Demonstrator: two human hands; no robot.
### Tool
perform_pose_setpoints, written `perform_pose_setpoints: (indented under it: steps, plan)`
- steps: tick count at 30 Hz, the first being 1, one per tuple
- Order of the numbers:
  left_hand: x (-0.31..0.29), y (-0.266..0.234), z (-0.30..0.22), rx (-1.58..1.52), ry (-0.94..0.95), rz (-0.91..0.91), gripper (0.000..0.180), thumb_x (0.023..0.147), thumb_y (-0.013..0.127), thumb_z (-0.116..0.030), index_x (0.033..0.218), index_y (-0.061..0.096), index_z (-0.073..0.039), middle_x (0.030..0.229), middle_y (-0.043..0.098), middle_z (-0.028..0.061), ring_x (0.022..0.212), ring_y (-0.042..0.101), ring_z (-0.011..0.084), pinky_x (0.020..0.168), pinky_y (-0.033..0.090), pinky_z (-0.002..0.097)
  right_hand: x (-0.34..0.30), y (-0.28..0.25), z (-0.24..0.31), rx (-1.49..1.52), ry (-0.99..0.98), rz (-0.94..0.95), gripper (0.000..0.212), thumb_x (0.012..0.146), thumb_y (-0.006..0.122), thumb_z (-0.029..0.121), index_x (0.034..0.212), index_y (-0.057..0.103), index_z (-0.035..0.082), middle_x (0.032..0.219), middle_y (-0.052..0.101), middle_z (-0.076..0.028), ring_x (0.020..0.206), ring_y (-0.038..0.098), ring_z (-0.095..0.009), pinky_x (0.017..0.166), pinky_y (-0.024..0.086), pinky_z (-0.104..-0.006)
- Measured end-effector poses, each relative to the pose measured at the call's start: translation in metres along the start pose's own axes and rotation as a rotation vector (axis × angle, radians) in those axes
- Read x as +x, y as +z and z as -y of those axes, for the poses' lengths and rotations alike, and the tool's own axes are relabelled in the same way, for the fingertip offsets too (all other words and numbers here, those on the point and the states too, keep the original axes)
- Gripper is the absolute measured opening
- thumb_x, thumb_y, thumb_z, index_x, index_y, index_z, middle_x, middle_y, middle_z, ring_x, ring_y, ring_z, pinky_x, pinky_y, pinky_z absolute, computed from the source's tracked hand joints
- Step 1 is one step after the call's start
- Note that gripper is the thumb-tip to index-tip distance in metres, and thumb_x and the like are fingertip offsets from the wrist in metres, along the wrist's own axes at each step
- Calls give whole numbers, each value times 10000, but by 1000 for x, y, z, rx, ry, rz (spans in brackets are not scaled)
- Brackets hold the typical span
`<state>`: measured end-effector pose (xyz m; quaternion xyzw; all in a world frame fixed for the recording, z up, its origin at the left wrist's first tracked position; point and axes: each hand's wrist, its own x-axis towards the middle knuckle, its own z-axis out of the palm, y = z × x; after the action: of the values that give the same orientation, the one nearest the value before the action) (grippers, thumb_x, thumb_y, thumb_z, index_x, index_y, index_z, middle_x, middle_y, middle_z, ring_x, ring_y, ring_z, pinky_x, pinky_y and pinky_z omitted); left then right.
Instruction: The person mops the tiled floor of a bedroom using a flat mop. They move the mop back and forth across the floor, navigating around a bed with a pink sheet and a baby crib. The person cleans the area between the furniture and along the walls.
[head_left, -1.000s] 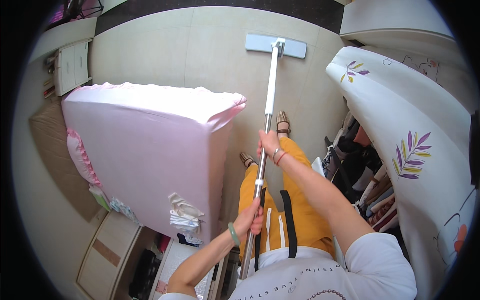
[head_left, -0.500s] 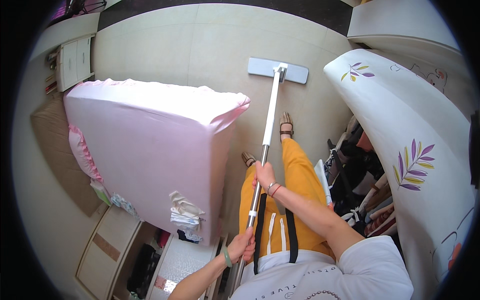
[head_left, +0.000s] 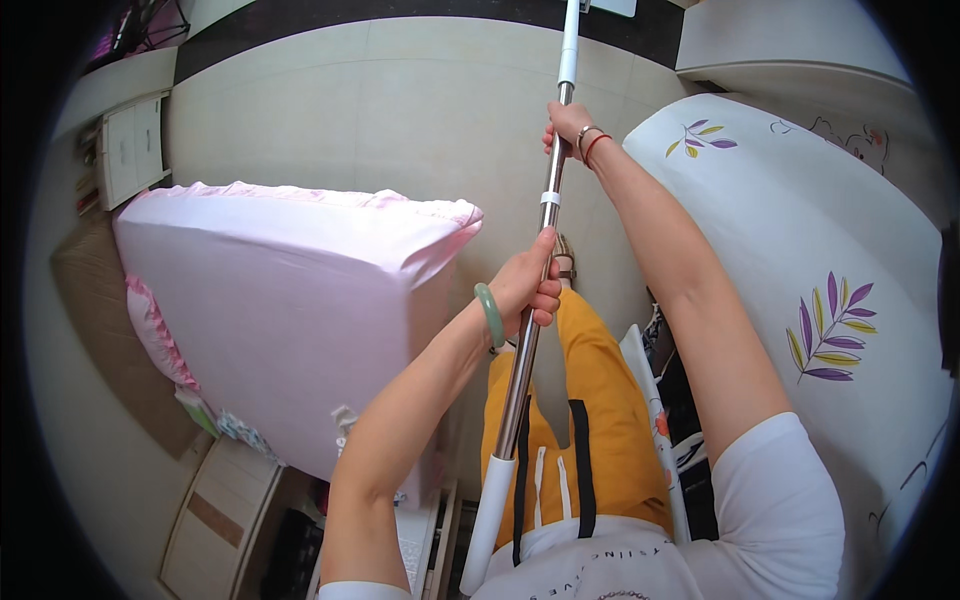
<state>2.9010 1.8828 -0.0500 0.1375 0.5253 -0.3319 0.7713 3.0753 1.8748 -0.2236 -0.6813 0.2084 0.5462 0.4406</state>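
A flat mop (head_left: 519,390) with a white-and-steel pole runs away from me, its white grip end near my waist. Both my hands are closed round the pole. My left hand (head_left: 527,285), with a green bangle at the wrist, grips the steel part in front of my legs. Farther along, just below the white upper section, my right hand (head_left: 569,128) holds it with the arm stretched out. The pale mop head (head_left: 612,7) shows only in part at the top edge of the view, over the dark floor strip.
On the left stands a bed (head_left: 270,290) with a pink cover. A white covering with leaf prints (head_left: 730,190) bulges along the right side, with dark items beneath. Pale floor tiles (head_left: 330,110) lie between. Wooden furniture (head_left: 220,490) stands at lower left.
The mop has been pushed far ahead, its head sliding from the pale tiles to the top edge. Both hands have moved forward with the pole, arms now stretched out.
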Motion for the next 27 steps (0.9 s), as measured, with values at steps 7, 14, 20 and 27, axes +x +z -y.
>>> perform_pose_setpoints:
  steps: [7, 14, 20, 27]
  plan:
    - [-55, -26, 122, -78, -168, -42, 466, 877, 371, -584, 747, 326, -139, 524, 206, -54, 397, 165, 53, 359, 132, 214, -88, 11, -123, 29, 153, -15, 318, 875, 412, 271, 789, 419, -36, 558, 492, -114, 386, 528, -230, 326, 467, -383]
    - [-167, -34, 264, -318, -411, -75, 438, 905, 356, -539, 748, 359, -130, 527, 219, -37, 402, 189, 69, 367, 181, 223, -254, 35, -239, 98, 421, 48, 343, 896, 417, 296, 732, 382, -2, 503, 435, -90, 357, 476, -205, 320, 432, -364]
    - [-174, -25, 284, -174, -358, -252, 449, 899, 375, -539, 722, 366, -126, 518, 240, -45, 395, 215, 72, 362, 183, 227, -265, 35, -258, 112, 431, 104, 300, 898, 403, 274, 772, 359, 5, 499, 430, -98, 345, 482, -222, 307, 432, -380]
    - [-83, -47, 170, -81, -84, -196, 448, 885, 395, -550, 722, 369, -134, 510, 258, -53, 382, 220, 59, 348, 186, 216, -126, 38, -162, 38, 158, 81, 321, 884, 407, 291, 727, 395, 12, 498, 431, -69, 356, 469, -199, 311, 426, -372]
